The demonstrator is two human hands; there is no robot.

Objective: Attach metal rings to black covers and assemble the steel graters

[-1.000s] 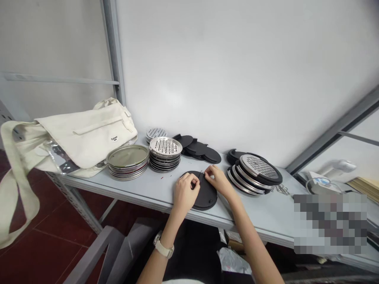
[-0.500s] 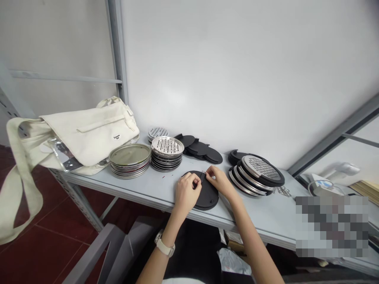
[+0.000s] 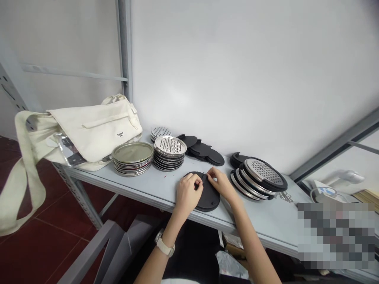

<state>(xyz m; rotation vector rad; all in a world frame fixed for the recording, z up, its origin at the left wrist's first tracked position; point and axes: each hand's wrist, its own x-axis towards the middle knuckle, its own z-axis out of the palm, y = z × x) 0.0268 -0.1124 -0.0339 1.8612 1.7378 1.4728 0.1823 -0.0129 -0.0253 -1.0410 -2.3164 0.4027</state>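
Note:
A round black disc (image 3: 209, 199) lies flat near the front edge of the shelf, with a small knob on its near part. My left hand (image 3: 188, 192) rests over its left side, fingers curled in a pinch by a narrow strip near the disc's far part. Opposite it, my right hand (image 3: 221, 182) has thumb and forefinger drawn together at the far right rim. A thin bit of metal wire shows by those fingertips. What either hand pinches is too small to make out.
Left of the disc stand a stack of perforated metal grater discs (image 3: 170, 146) and a stack of olive-topped round plates (image 3: 133, 153). Black discs (image 3: 201, 149) lie behind. Assembled graters in black holders (image 3: 263, 173) are stacked at right. A cream bag (image 3: 97, 130) sits far left.
The whole view has shifted slightly. Both hands stay at the disc, with only small finger movements; the wire by the right fingertips shows less clearly.

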